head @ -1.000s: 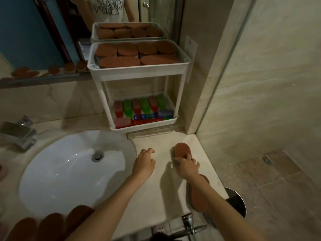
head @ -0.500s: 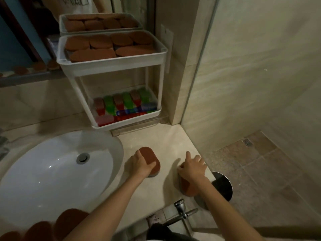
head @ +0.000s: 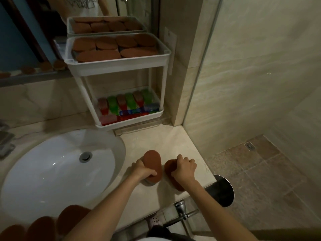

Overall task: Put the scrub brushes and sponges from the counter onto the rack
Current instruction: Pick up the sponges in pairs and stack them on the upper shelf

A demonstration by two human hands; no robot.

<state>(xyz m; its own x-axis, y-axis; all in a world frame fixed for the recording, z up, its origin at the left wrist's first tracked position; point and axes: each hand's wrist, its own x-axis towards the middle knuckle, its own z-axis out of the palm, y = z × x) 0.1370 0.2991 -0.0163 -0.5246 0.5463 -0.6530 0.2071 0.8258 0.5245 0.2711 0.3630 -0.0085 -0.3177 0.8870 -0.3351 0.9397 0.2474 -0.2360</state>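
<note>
Right hand (head: 184, 168) now round second sponge (head: 168, 168)

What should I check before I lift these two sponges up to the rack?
1. Left hand has hold of the first sponge: ok, its fingers curl round it.
2. Right hand has hold of the second sponge: ok, though the hand hides most of it.
3. Way across the counter to the rack: ok, nothing stands between.
4. Bare room in the top tray: not ok, stacked sponges cover it, so new ones would likely go on top.
5. Room in the lower tray: cannot tell, the brushes look tightly packed.
6. Counter finished after this: not ok, the leftover sponges lie by the sink's near edge.
</note>
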